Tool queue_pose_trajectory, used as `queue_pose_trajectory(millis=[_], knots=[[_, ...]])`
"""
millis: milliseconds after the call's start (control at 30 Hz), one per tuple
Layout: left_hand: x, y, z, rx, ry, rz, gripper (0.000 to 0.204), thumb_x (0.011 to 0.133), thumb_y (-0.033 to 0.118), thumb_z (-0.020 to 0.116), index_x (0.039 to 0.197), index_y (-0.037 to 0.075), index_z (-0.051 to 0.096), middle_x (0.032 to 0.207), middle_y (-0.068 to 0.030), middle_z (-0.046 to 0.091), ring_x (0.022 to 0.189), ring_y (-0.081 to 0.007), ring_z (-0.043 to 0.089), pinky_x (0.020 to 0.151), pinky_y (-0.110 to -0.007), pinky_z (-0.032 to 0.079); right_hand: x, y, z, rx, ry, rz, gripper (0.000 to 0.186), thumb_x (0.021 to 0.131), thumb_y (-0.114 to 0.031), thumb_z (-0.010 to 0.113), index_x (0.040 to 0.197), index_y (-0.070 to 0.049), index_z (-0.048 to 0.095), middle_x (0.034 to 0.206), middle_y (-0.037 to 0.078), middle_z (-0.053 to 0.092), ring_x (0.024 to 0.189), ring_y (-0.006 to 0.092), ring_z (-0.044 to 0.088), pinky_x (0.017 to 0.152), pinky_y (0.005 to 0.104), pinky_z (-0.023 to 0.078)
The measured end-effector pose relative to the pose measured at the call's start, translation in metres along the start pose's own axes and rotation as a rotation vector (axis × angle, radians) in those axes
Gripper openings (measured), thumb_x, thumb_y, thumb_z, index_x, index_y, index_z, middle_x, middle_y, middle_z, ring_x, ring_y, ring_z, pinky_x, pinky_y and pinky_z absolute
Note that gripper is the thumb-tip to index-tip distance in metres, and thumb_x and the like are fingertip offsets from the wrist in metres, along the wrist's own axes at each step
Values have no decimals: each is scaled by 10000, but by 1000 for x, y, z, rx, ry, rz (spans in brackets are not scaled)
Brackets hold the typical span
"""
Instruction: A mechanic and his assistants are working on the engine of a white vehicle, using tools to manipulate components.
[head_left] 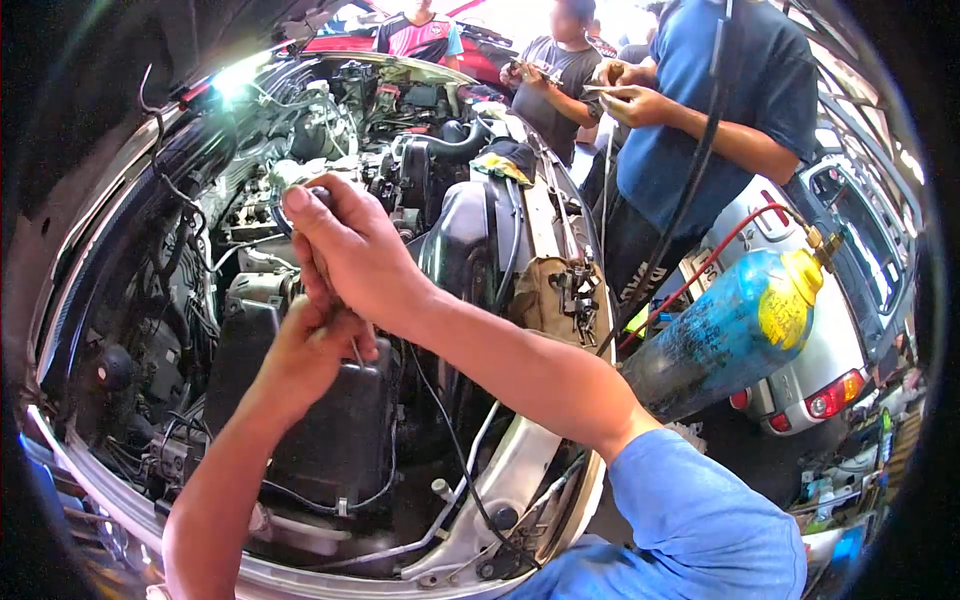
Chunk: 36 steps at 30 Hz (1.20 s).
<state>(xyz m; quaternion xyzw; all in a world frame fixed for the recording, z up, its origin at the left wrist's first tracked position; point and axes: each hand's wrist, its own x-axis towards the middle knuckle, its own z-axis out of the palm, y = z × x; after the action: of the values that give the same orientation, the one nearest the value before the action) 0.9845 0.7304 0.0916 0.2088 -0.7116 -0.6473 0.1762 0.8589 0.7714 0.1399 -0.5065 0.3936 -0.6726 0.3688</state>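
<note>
Above the open engine bay of a car, my two hands are close together, one over the other. My right hand is the upper one, its fingers curled closed with the thumb on top. A bit of something dark shows beside that thumb; the rest of it is hidden in the grip. Just below, my left hand has its fingers bent closed, and a short piece of thin metal rod shows by the fingertips. What either hand holds cannot be made out. Beneath them sits a black plastic box among hoses and cables.
A bright work lamp shines at the far left under the raised hood. On the fender rest a cap and a brown cloth with metal parts. A blue and yellow gas cylinder leans at the right. Several people stand beyond.
</note>
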Motion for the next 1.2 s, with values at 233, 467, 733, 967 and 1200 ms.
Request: queue_pose_trajectory(millis=[233, 467, 733, 967, 1200], knots=[[39, -3, -45, 350, 215, 236, 149, 929, 124, 488, 1001, 18, 564, 793, -41, 616, 734, -118, 589, 687, -286, 492, 52, 4, -29, -673, -179, -193, 254, 906, -199, 647, 1013, 5, 540, 777, 28, 604, 695, 79, 561, 578, 255, 471], [75, -8, -31, 186, 118, 142, 359, 906, 165, 540, 1228, 9, 508, 815, -17, 606, 746, -105, 588, 667, -260, 469, 69, 12, -60, -795, -103, -184, 232, 889, -194, 660, 969, 7, 577, 769, 43, 618, 607, 78, 579, 503, 245, 486], [80, -23, -54, 216, -67, 173, 365, 974, 322, 506, 1234, 69, 532, 974, -21, 629, 911, -110, 606, 796, -306, 502, 68, -3, -58, -779, -108, -155, 220, 903, -168, 623, 1000, 18, 557, 798, 50, 603, 728, 132, 568, 643, 289, 481], [77, -37, -57, 196, -101, 217, 243, 979, 214, 489, 1089, 30, 604, 851, 0, 635, 811, -82, 596, 755, -258, 494, 57, 6, -52, -571, -176, -9, 238, 941, -186, 597, 1047, 4, 499, 809, 23, 552, 698, 89, 549, 575, 250, 482], [73, -26, -54, 264, -134, 139, 293, 983, 294, 516, 1171, 82, 592, 983, -28, 658, 931, -139, 640, 851, -312, 516, 48, -13, -53, -648, -219, -65, 236, 952, -185, 578, 1063, 4, 489, 813, 17, 561, 708, 81, 550, 587, 244, 488]])
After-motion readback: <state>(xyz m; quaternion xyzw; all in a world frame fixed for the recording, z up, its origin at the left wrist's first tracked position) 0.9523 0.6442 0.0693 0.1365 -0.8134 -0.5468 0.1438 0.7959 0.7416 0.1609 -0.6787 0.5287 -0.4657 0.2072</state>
